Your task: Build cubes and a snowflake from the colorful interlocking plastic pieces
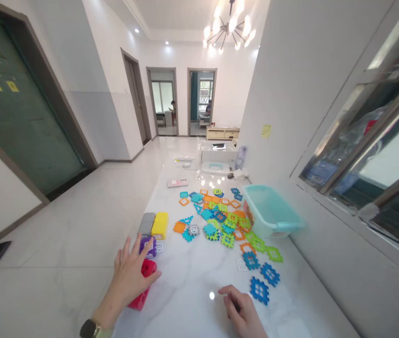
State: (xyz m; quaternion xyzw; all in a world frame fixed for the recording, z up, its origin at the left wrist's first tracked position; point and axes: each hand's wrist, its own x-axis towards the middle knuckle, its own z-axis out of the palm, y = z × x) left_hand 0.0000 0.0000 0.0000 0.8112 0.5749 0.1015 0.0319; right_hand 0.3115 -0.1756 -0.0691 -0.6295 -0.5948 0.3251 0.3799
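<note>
My left hand (129, 277) rests on a red block (143, 284) at the near left of the white marble counter (192, 281); its fingers are spread over the block's top and reach toward a purple cube (147, 246). Behind the cube stand a grey block (146, 224) and a yellow block (160, 225). My right hand (242, 312) lies on the counter with fingers curled and nothing visible in it, just left of a blue grid tile (259, 290). Several coloured interlocking tiles (216, 218) lie scattered across the middle.
A light teal plastic bin (271, 211) stands against the right wall. A pink flat item (177, 182), white boxes (218, 152) and a bottle (240, 157) sit at the counter's far end. The counter's left edge drops to the tiled floor. A window frame lines the right.
</note>
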